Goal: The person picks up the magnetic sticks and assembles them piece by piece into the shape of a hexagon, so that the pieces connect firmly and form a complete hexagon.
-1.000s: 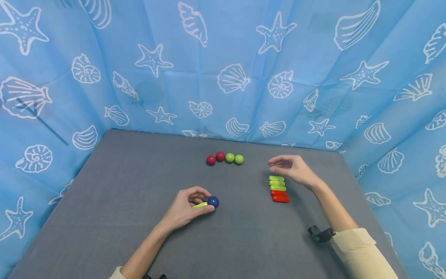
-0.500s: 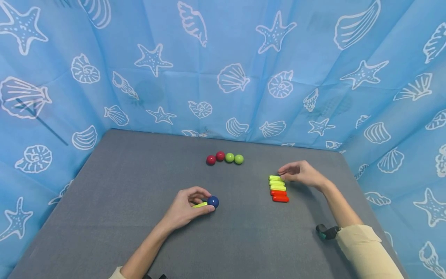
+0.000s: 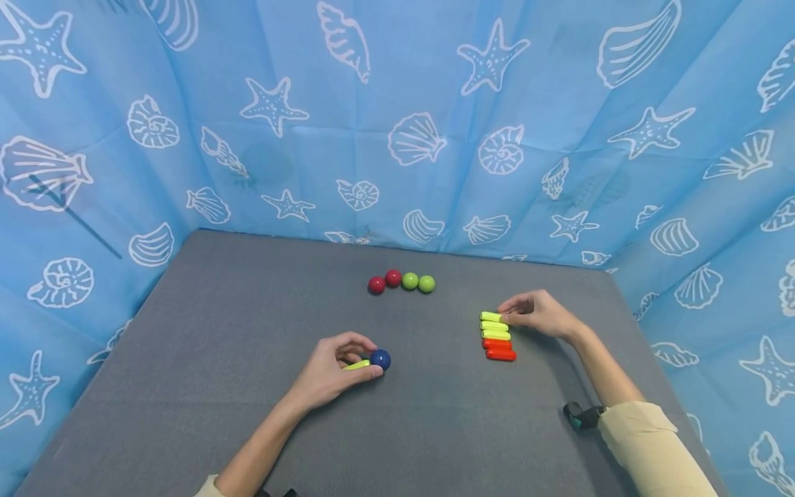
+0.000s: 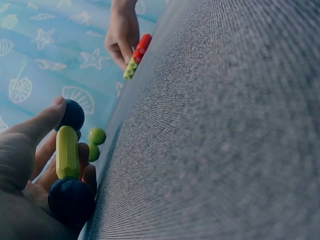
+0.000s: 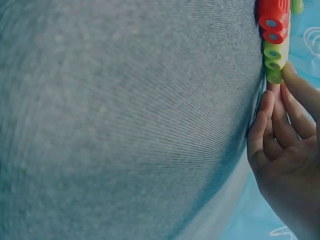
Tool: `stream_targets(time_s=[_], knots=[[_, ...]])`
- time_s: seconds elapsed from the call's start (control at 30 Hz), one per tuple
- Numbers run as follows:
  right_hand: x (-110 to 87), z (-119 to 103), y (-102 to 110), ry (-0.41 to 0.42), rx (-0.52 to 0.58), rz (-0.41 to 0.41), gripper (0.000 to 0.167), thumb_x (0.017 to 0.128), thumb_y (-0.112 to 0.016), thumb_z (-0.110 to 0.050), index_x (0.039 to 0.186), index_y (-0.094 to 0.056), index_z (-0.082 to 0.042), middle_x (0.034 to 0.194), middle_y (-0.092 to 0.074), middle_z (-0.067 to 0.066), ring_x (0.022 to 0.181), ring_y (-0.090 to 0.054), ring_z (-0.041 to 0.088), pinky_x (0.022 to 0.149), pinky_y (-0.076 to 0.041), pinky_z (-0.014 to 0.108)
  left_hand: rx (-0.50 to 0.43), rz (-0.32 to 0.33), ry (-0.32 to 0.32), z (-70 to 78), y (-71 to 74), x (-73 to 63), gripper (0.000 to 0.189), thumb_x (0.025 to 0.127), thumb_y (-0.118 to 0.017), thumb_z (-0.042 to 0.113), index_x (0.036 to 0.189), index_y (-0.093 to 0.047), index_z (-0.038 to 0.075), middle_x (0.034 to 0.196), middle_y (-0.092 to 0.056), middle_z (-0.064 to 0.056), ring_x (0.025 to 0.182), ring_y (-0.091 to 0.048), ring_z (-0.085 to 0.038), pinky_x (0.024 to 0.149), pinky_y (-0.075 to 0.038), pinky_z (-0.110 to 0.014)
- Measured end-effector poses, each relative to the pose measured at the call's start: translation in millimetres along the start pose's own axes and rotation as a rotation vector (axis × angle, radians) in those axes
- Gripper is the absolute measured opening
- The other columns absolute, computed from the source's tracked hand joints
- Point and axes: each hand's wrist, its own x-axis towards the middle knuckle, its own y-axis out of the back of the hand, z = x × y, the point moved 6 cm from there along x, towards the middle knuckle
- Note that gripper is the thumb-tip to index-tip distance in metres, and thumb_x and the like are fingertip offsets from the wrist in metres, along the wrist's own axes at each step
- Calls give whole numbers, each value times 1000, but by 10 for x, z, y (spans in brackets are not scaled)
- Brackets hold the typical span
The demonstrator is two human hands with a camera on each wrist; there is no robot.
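Note:
My left hand holds a yellow-green magnetic rod at the front middle of the table. A dark blue ball sits at one end of this rod. Another dark blue ball is at its other end, seen in the left wrist view. To the right, my right hand pinches the farthest yellow-green rod of a side-by-side row, thumb and fingers at its right end. Two more yellow-green rods and two red rods continue that row toward me.
Two red balls and two green balls stand in a line toward the back of the grey table. A blue curtain with white shells and starfish hangs along the back and sides.
My right hand has come down and to the right, onto the right end of the farthest yellow-green rod. The left hand keeps its place with the rod and balls.

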Motion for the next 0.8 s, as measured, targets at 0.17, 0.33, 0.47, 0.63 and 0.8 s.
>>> stream_targets(time_s=[0.17, 0.33, 0.47, 0.63, 0.8], knots=[[-4, -11, 42, -12, -9, 40, 32, 102, -77, -25, 126, -77, -4, 121, -80, 17, 104, -72, 15, 83, -58, 26, 0, 1, 1, -1, 2, -1, 36, 90, -91, 31, 120, -76, 19, 117, -82, -2, 100, -73, -18, 89, -56, -23], [-41, -113, 87, -5, 23, 70, 32, 102, -78, -24, 126, -76, -2, 122, -80, 18, 104, -76, 17, 87, -62, 29, 2, -1, -3, -4, -2, 3, 35, 90, -91, 31, 120, -76, 19, 117, -82, -1, 101, -73, -17, 90, -56, -24], [-76, -286, 83, 21, 66, 78, 33, 101, -79, -23, 125, -76, -1, 122, -80, 20, 105, -79, 22, 92, -65, 34, -5, 0, -9, -5, -3, 3, 35, 90, -91, 30, 119, -76, 19, 117, -82, -2, 100, -73, -17, 90, -56, -24], [-104, -545, 9, 94, 109, 80, 27, 99, -80, -17, 121, -77, -1, 118, -80, 21, 102, -80, 30, 90, -66, 35, -13, 2, -9, -9, 2, 0, 34, 89, -91, 29, 119, -76, 19, 117, -82, -2, 100, -73, -17, 90, -56, -24], [-129, -815, -121, 188, 133, 75, 23, 97, -82, -12, 118, -78, -3, 112, -81, 19, 96, -79, 35, 85, -65, 28, -5, 1, -9, -13, 6, 1, 34, 90, -91, 30, 119, -76, 20, 118, -82, -1, 102, -72, -17, 91, -56, -24]])
